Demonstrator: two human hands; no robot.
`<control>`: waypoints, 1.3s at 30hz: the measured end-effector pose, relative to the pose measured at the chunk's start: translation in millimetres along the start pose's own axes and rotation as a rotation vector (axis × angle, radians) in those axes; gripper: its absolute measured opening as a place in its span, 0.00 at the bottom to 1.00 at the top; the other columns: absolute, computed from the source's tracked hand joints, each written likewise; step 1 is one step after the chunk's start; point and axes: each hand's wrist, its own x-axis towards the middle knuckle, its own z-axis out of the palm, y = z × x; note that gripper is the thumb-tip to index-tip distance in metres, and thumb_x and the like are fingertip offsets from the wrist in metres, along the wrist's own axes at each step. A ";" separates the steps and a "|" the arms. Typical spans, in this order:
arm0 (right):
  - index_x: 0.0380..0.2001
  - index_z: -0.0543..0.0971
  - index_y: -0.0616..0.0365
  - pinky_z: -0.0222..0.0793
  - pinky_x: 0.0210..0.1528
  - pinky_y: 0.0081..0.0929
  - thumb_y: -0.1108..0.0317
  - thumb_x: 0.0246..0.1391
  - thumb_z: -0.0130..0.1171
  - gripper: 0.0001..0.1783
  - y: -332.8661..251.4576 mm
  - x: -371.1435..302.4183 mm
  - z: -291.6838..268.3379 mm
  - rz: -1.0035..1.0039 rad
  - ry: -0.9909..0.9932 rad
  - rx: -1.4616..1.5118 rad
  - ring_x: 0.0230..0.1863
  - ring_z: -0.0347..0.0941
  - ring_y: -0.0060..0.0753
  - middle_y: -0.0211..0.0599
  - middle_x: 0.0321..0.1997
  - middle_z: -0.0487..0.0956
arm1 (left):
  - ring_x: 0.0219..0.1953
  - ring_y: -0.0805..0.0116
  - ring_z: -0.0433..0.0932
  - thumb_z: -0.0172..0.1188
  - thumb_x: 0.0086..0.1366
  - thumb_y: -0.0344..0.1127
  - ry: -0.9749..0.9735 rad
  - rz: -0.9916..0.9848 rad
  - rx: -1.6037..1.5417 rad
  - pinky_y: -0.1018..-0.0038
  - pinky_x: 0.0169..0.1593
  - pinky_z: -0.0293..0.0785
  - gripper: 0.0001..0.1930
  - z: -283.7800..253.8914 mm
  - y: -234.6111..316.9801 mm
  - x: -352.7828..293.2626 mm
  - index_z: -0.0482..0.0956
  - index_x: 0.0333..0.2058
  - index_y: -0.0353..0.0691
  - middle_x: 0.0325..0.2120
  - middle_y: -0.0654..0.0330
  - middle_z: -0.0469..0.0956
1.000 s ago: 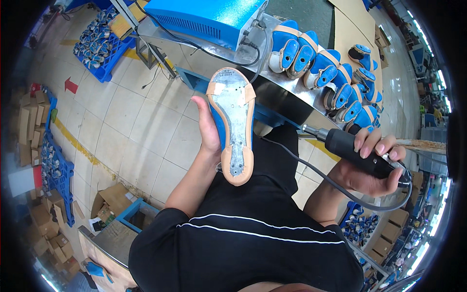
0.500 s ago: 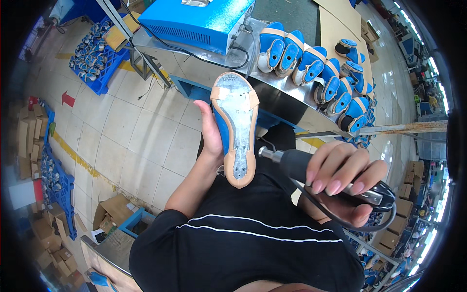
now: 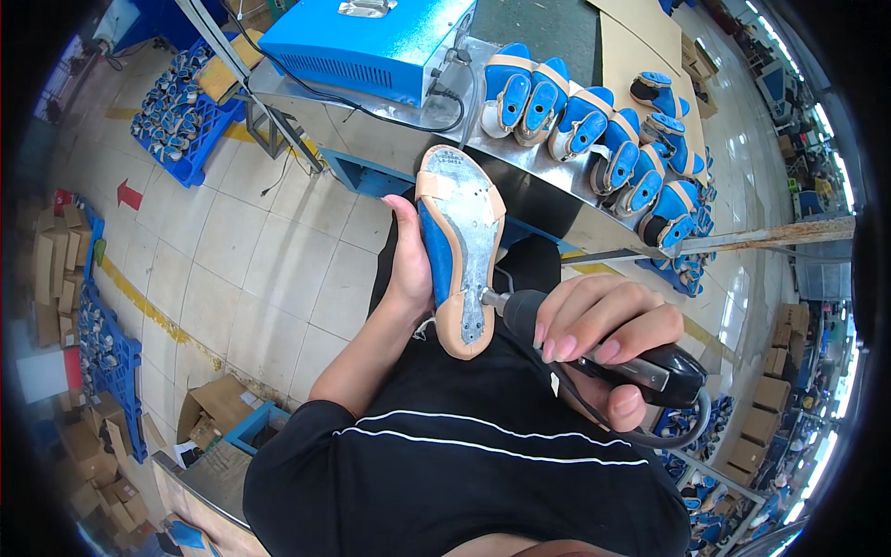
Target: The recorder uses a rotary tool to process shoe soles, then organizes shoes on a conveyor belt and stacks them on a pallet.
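Observation:
My left hand (image 3: pixel 408 265) is wrapped round a blue shoe last (image 3: pixel 472 232) with tan sandal straps on it, its sole side facing up. A grey metal plate with several small holes covers its bottom; the toe points away from me and the tan heel cup lies nearest. Most of my left fingers are hidden beneath it. Closed round a black corded electric screwdriver (image 3: pixel 522 314) is my right hand (image 3: pixel 608 320). The tool's metal tip meets the right edge of the last just above the heel; whether it touches the plate, I cannot tell.
Ahead stands a metal bench (image 3: pixel 371 121) bearing a blue power box (image 3: pixel 362 46) and a row of blue lasts (image 3: pixel 580 125) with sandal straps. A rusty bar (image 3: pixel 761 237) juts across on the right. Blue pallets (image 3: pixel 190 167) with more lasts stand at left.
My right hand has brought the screwdriver left, from apart to the edge of the last. The last has shifted slightly right in my left hand, and its toe has turned a little.

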 end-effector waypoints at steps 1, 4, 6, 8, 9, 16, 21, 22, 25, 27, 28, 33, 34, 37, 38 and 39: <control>0.40 0.74 0.61 0.78 0.32 0.38 0.63 0.56 0.69 0.17 0.5 -0.9 -2.1 -0.015 -0.002 -0.017 0.30 0.81 0.40 0.47 0.34 0.81 | 0.54 0.61 0.83 0.22 0.66 0.83 0.000 -0.010 0.009 0.64 0.55 0.82 0.55 2.8 -0.2 1.7 0.64 0.69 0.38 0.55 0.49 0.79; 0.40 0.75 0.62 0.79 0.33 0.38 0.63 0.55 0.70 0.18 0.7 -3.1 -4.9 -0.017 0.035 -0.032 0.31 0.81 0.41 0.46 0.33 0.81 | 0.52 0.65 0.82 0.25 0.70 0.80 -0.004 -0.021 -0.039 0.67 0.55 0.80 0.52 9.4 -1.5 5.5 0.68 0.67 0.38 0.54 0.54 0.80; 0.40 0.75 0.62 0.79 0.34 0.39 0.64 0.54 0.70 0.17 -0.1 -3.8 -9.2 -0.017 0.076 -0.029 0.31 0.81 0.41 0.46 0.33 0.81 | 0.53 0.65 0.81 0.26 0.70 0.80 0.025 -0.036 -0.044 0.66 0.57 0.79 0.51 8.3 -7.5 7.0 0.68 0.67 0.38 0.55 0.55 0.80; 0.39 0.77 0.62 0.80 0.34 0.37 0.67 0.53 0.71 0.16 0.7 2.3 -16.4 0.084 0.032 -0.006 0.31 0.81 0.40 0.47 0.32 0.82 | 0.57 0.64 0.79 0.28 0.71 0.79 0.044 -0.029 -0.074 0.65 0.62 0.74 0.49 -0.6 -9.7 9.0 0.67 0.68 0.39 0.58 0.56 0.78; 0.36 0.78 0.62 0.80 0.34 0.35 0.69 0.51 0.71 0.13 6.5 1.2 -16.5 0.085 0.078 0.033 0.29 0.81 0.40 0.47 0.30 0.82 | 0.59 0.62 0.78 0.28 0.71 0.79 0.106 -0.017 -0.041 0.63 0.64 0.73 0.50 -2.0 -9.0 8.9 0.66 0.69 0.39 0.60 0.55 0.77; 0.30 0.76 0.64 0.77 0.32 0.29 0.71 0.52 0.66 0.09 6.2 2.6 -56.7 0.051 0.392 0.144 0.27 0.80 0.35 0.47 0.29 0.80 | 0.60 0.62 0.76 0.29 0.74 0.76 0.097 -0.016 0.085 0.62 0.64 0.72 0.44 18.6 -11.8 42.8 0.65 0.69 0.44 0.60 0.58 0.76; 0.39 0.74 0.56 0.76 0.33 0.38 0.58 0.64 0.63 0.14 -21.0 -4.5 -124.2 -0.184 0.494 0.172 0.29 0.78 0.37 0.43 0.34 0.80 | 0.58 0.62 0.79 0.41 0.77 0.68 -0.037 -0.104 0.115 0.62 0.61 0.77 0.38 82.0 -3.6 88.2 0.65 0.69 0.42 0.59 0.57 0.77; 0.39 0.73 0.56 0.76 0.31 0.37 0.55 0.66 0.61 0.15 -35.2 -5.8 -142.8 -0.247 0.562 0.163 0.28 0.77 0.37 0.41 0.33 0.79 | 0.58 0.62 0.79 0.41 0.77 0.68 -0.065 -0.120 0.127 0.62 0.61 0.77 0.38 90.2 -5.2 105.4 0.65 0.69 0.42 0.59 0.57 0.77; 0.38 0.71 0.55 0.74 0.29 0.38 0.52 0.68 0.56 0.17 -79.9 -28.9 -201.6 -0.358 0.774 0.185 0.26 0.75 0.37 0.41 0.33 0.77 | 0.59 0.60 0.78 0.58 0.75 0.42 -0.220 -0.413 0.152 0.61 0.62 0.76 0.29 115.3 2.7 160.5 0.63 0.68 0.33 0.60 0.49 0.75; 0.39 0.69 0.54 0.72 0.26 0.35 0.50 0.69 0.54 0.18 -114.2 -40.9 -229.7 -0.378 0.916 0.028 0.24 0.72 0.34 0.39 0.31 0.74 | 0.60 0.59 0.77 0.60 0.74 0.40 -0.288 -0.404 0.270 0.62 0.64 0.74 0.30 157.3 0.7 196.4 0.62 0.68 0.33 0.61 0.50 0.74; 0.39 0.68 0.53 0.70 0.24 0.33 0.50 0.69 0.54 0.18 -125.3 -44.9 -237.9 -0.374 0.983 -0.065 0.22 0.69 0.31 0.37 0.30 0.72 | 0.61 0.59 0.76 0.62 0.72 0.37 -0.325 -0.370 0.384 0.62 0.66 0.72 0.32 176.9 2.4 212.7 0.61 0.69 0.33 0.61 0.50 0.74; 0.38 0.66 0.53 0.70 0.23 0.36 0.50 0.69 0.54 0.18 -165.9 -57.6 -255.4 -0.313 1.157 -0.204 0.20 0.70 0.34 0.38 0.30 0.72 | 0.58 0.57 0.78 0.71 0.65 0.39 -0.408 0.054 0.907 0.63 0.61 0.75 0.36 250.8 -11.1 321.9 0.64 0.65 0.33 0.57 0.50 0.77; 0.38 0.67 0.53 0.70 0.23 0.36 0.50 0.69 0.53 0.18 -170.2 -57.4 -254.2 -0.295 1.205 -0.212 0.20 0.69 0.34 0.38 0.29 0.72 | 0.57 0.55 0.80 0.72 0.64 0.41 -0.450 0.211 1.015 0.63 0.59 0.77 0.35 267.2 -16.0 348.5 0.66 0.63 0.33 0.54 0.48 0.79; 0.40 0.68 0.53 0.68 0.21 0.33 0.50 0.71 0.51 0.17 -177.4 -49.7 -250.6 -0.243 1.304 -0.176 0.21 0.68 0.33 0.37 0.30 0.72 | 0.50 0.44 0.83 0.74 0.58 0.42 -0.366 0.355 1.536 0.58 0.52 0.80 0.31 334.1 -20.1 423.5 0.71 0.56 0.36 0.45 0.42 0.82; 0.40 0.68 0.53 0.68 0.21 0.33 0.50 0.71 0.50 0.17 -179.2 -47.2 -250.0 -0.228 1.327 -0.154 0.21 0.68 0.33 0.37 0.30 0.72 | 0.47 0.41 0.83 0.74 0.56 0.42 -0.364 0.492 1.668 0.56 0.50 0.81 0.29 344.9 -29.6 450.8 0.73 0.53 0.37 0.43 0.41 0.83; 0.40 0.68 0.52 0.68 0.21 0.33 0.50 0.71 0.50 0.17 -181.9 -45.2 -248.7 -0.213 1.353 -0.148 0.20 0.68 0.33 0.37 0.30 0.72 | 0.46 0.41 0.83 0.73 0.55 0.42 -0.441 0.550 1.788 0.55 0.48 0.81 0.28 359.1 -40.1 475.0 0.74 0.51 0.39 0.42 0.42 0.83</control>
